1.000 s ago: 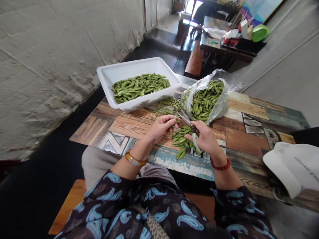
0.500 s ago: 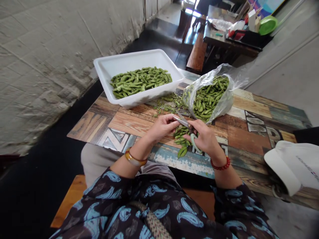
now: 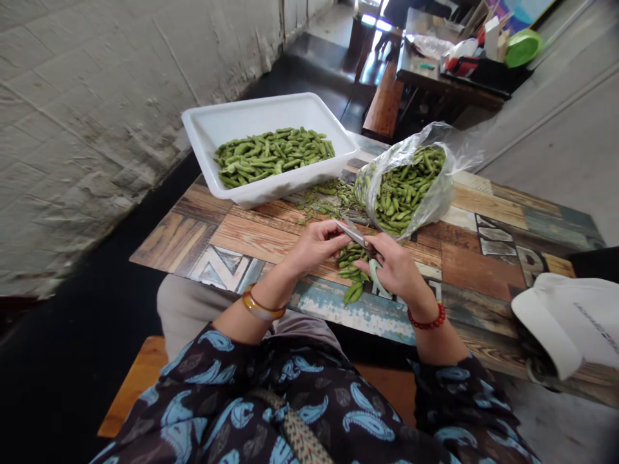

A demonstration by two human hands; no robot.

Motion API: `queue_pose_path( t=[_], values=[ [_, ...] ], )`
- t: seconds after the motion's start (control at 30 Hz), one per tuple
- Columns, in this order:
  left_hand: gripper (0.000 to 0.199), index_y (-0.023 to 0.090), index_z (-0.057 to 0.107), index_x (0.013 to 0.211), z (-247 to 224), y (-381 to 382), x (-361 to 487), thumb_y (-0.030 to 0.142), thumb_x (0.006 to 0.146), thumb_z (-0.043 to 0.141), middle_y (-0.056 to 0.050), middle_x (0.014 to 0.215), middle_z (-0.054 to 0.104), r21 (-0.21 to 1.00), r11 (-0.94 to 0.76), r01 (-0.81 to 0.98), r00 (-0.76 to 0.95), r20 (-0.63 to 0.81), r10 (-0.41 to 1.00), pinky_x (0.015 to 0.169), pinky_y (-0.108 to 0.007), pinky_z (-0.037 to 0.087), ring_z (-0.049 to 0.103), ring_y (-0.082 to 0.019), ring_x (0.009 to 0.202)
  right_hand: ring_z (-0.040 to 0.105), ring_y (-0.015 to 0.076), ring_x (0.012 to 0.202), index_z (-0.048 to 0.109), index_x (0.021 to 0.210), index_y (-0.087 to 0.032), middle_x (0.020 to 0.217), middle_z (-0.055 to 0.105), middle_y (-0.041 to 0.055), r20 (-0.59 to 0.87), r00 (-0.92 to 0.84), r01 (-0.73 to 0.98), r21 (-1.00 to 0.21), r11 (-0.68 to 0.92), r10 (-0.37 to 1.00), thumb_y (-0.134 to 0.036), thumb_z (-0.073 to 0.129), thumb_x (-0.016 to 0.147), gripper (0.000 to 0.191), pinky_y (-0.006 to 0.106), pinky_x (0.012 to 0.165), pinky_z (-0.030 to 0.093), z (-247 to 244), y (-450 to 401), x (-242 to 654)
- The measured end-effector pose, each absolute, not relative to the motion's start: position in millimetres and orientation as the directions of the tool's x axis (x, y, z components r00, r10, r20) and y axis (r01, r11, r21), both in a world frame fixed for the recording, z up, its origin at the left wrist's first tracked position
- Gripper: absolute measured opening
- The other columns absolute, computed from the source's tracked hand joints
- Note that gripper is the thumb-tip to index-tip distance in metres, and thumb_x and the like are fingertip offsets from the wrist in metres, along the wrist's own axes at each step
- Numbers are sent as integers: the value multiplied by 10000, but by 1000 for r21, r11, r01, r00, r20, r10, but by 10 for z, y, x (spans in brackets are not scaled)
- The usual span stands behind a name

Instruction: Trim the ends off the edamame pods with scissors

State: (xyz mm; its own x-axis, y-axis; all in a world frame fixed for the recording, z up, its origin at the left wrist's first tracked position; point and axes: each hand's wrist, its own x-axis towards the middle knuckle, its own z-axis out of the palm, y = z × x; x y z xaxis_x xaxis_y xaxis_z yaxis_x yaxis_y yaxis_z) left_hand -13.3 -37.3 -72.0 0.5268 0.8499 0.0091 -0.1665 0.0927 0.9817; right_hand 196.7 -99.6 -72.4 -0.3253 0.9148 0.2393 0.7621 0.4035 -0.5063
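Observation:
My right hand [image 3: 394, 264] grips a pair of scissors [image 3: 355, 236] by its pale green handles, blades apart and pointing left. Close to the blade tips, my left hand [image 3: 316, 245] is closed in a pinch; whatever lies between its fingers is too small or hidden to make out. Beneath the hands, several loose green soybean pods [image 3: 352, 264] lie on the table. Just beyond, a clear plastic bag [image 3: 438, 205] lies open toward me, full of pods. To its left stands a white plastic tub [image 3: 285, 183] holding many more pods.
Trimmed stem bits [image 3: 324, 201] are scattered between tub and bag on the patterned wooden table [image 3: 261, 231]. A white cap [image 3: 556, 322] sits at the right edge. Behind are a bench [image 3: 384, 106] and another table [image 3: 411, 45] with items; a wall [image 3: 97, 96] runs along the left.
Very little differs. Both hands stay in the same place, and the scissor blades have shifted only slightly near the left fingertips.

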Motion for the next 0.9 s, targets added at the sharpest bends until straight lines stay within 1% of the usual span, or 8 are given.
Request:
queue_pose_path(
  t=[0.17, 0.3, 0.4, 0.5, 0.6, 0.67, 0.77, 0.9],
  values=[
    [276, 124, 699, 789, -724, -365, -125, 387, 749, 775, -9, 734, 615, 979, 103, -177, 509, 2, 860, 532, -192, 421, 505, -79, 597, 611, 267, 856, 605, 1173, -229, 933, 620, 80, 225, -337, 767, -497, 405, 914, -381, 626, 930, 287, 406, 779, 528, -749, -1005, 1972],
    [314, 129, 666, 808, -736, -352, -120, 366, 690, 834, 19, 679, 594, 929, 239, -282, 468, -85, 880, 485, -164, 377, 510, -57, 554, 618, 266, 853, 613, 1112, -228, 924, 633, 79, 246, -303, 775, -499, 388, 921, -372, 631, 928, 235, 407, 785, 527, -778, -989, 1979],
    [358, 132, 633, 837, -747, -327, -134, 344, 663, 863, 23, 644, 605, 845, 370, -387, 447, -179, 876, 470, -155, 386, 569, -68, 549, 625, 275, 887, 611, 1122, -217, 947, 639, 86, 311, -219, 795, -493, 354, 925, -381, 627, 928, 254, 420, 799, 529, -803, -963, 2005],
    [354, 125, 612, 809, -756, -298, -153, 277, 636, 881, 7, 702, 648, 775, 413, -477, 424, -209, 881, 497, -151, 439, 641, -83, 605, 626, 277, 902, 604, 1163, -220, 961, 637, 84, 334, -199, 803, -483, 348, 921, -389, 636, 919, 298, 430, 815, 535, -807, -954, 2019],
    [306, 123, 612, 804, -760, -284, -161, 211, 659, 867, 5, 738, 667, 733, 433, -525, 418, -221, 881, 494, -139, 448, 645, -71, 606, 624, 270, 890, 590, 1212, -221, 993, 627, 88, 304, -249, 799, -472, 372, 920, -396, 675, 889, 376, 422, 800, 545, -783, -973, 1993],
    [281, 123, 618, 809, -761, -286, -157, 180, 672, 857, 7, 727, 668, 708, 445, -548, 419, -229, 879, 487, -135, 449, 640, -68, 599, 618, 252, 832, 580, 1240, -220, 1010, 620, 91, 271, -264, 805, -467, 366, 926, -401, 696, 872, 426, 407, 761, 551, -762, -992, 1963],
    [280, 123, 629, 813, -766, -301, -134, 165, 664, 862, 13, 702, 664, 675, 465, -573, 422, -244, 873, 472, -133, 443, 634, -70, 588, 604, 233, 778, 578, 1248, -221, 1029, 618, 94, 250, -260, 817, -458, 350, 933, -404, 709, 864, 445, 395, 729, 552, -745, -1010, 1931],
    [332, 115, 631, 816, -782, -332, -84, 196, 630, 893, 6, 696, 670, 658, 479, -581, 452, -230, 862, 462, -131, 443, 633, -73, 578, 612, 251, 835, 578, 1250, -211, 1024, 623, 100, 256, -262, 825, -441, 354, 930, -408, 699, 872, 443, 406, 773, 550, -752, -1011, 1925]
  ],
)
